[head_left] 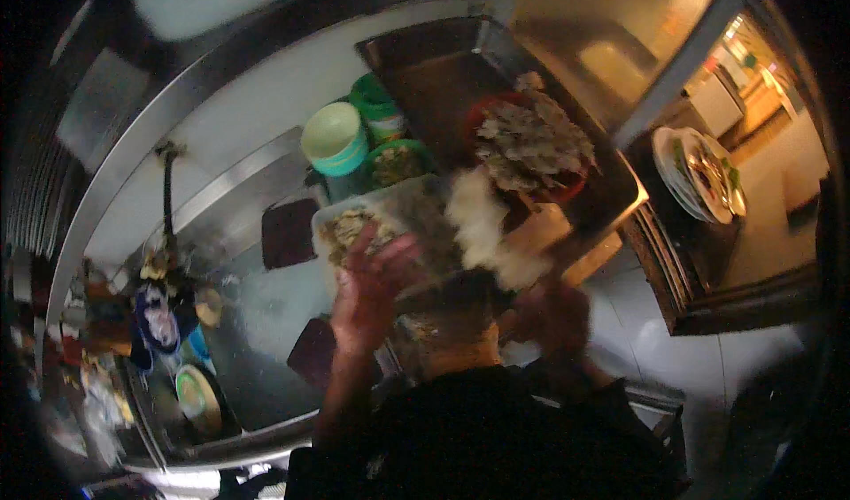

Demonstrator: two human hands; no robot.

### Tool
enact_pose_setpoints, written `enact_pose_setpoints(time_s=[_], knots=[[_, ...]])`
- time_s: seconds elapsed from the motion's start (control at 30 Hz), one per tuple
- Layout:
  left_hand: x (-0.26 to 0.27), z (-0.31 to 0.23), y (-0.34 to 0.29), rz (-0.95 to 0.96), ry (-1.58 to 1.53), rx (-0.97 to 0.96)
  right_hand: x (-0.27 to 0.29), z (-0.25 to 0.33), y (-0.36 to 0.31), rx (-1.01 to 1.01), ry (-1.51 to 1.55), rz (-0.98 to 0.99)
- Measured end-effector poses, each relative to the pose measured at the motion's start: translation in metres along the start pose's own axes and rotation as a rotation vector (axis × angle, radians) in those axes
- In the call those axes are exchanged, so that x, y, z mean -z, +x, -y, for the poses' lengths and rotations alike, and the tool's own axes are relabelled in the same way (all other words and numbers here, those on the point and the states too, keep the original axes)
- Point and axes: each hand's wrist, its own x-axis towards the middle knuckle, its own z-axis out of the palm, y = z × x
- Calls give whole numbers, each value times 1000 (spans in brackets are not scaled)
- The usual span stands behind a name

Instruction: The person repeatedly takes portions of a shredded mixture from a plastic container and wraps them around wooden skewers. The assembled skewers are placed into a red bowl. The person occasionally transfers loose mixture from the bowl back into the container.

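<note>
My left hand is open, fingers spread, over a translucent tub holding greyish-beige pieces. To its right, my right hand is blurred by motion. Its fingers appear closed on the lower end of a pale mushroom clump, also smeared. Just beyond, a red basket is heaped with grey, ruffled clusters that look like oyster mushrooms. A tan block-like thing lies between the basket and my right hand.
A deep metal basin lies behind the basket. Green tubs stand beyond the translucent tub. Dark purple pieces lie on the steel counter at left. Stacked plates with food remains sit on a right-hand ledge.
</note>
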Motion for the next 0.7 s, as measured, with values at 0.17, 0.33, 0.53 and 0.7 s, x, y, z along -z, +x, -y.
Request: enact_pose_setpoints(time_s=[0.17,0.33,0.53,0.7], knots=[[26,-3,7,-383,547,61,82,74,109,-214,-156,-137],[63,1,0,-427,687,20,135,32,193,-163,128,15],[101,-10,-14,-379,915,-8,147,43,212,-420,-324,180],[114,-30,-35,-606,983,-52,82,92,131,-100,-1093,-209]])
